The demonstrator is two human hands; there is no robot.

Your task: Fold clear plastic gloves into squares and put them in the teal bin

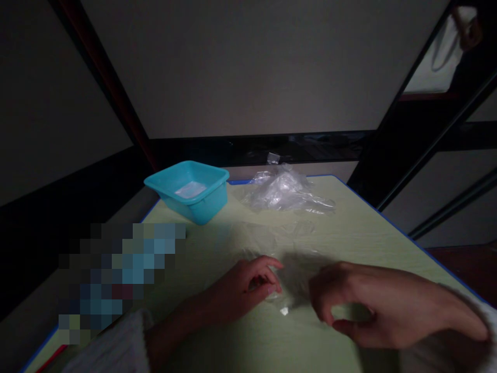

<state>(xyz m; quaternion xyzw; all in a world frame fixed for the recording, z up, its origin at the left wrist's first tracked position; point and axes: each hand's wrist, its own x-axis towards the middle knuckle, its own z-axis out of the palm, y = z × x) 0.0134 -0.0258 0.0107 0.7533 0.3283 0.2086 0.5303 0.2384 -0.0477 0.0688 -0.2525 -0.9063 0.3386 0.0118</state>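
Observation:
My left hand (pixel 254 285) is over the table, its fingers curved and the thumb close to the fingertips. Between them and just below shows the edge of a thin clear plastic bag (pixel 295 277), lying flat and hard to see against the tabletop. A small bright spot on this plastic lies just right of my left thumb. My right hand (pixel 361 305) hovers to the right of the bag, slightly blurred. Its fingers and thumb bend into a loose ring with a gap, and no object shows in it.
Farther back on the pale table (pixel 341 223) lies a crumpled heap of clear plastic bags (pixel 285 191). A turquoise basin (pixel 212 204) at the back left has a whitish flat piece (pixel 190 189) inside. The left edge holds a pixelated area. Panels (pixel 252 67) stand behind the table.

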